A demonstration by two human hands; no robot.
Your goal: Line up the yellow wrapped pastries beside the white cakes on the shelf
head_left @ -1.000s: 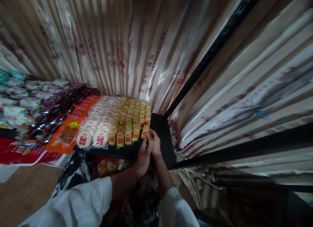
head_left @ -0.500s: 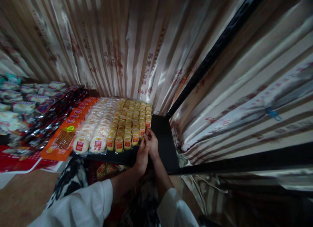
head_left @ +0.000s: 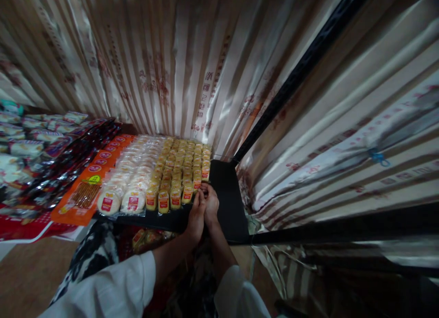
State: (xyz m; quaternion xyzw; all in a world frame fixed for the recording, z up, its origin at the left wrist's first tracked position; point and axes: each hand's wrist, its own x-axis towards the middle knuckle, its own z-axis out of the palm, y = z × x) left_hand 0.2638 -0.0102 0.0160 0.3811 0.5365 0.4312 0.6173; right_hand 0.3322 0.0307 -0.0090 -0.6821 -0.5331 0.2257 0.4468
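Observation:
Small yellow wrapped cakes point(head_left: 175, 197) with red labels stand in tight rows at the right of the goods on a black shelf point(head_left: 227, 194). My left hand point(head_left: 196, 214) and my right hand point(head_left: 211, 202) meet at the front of the rightmost rows. Both have their fingers closed, fingertips together, close against the end cakes. Whatever lies between the fingers is hidden by them. Left of the yellow cakes are rows of round white wrapped crackers point(head_left: 133, 201) with red labels.
An orange packet of sticks point(head_left: 84, 194) and dark shiny packets point(head_left: 68, 165) lie further left, beside white packets point(head_left: 27, 146). Striped curtain cloth point(head_left: 192, 71) hangs behind. A black metal post point(head_left: 284, 89) rises at the right corner. More packets point(head_left: 151, 238) sit below the shelf.
The view has shifted slightly, so the goods appear a little further left. My hands stay together at the front of the right rows, my right fingers now curled in more.

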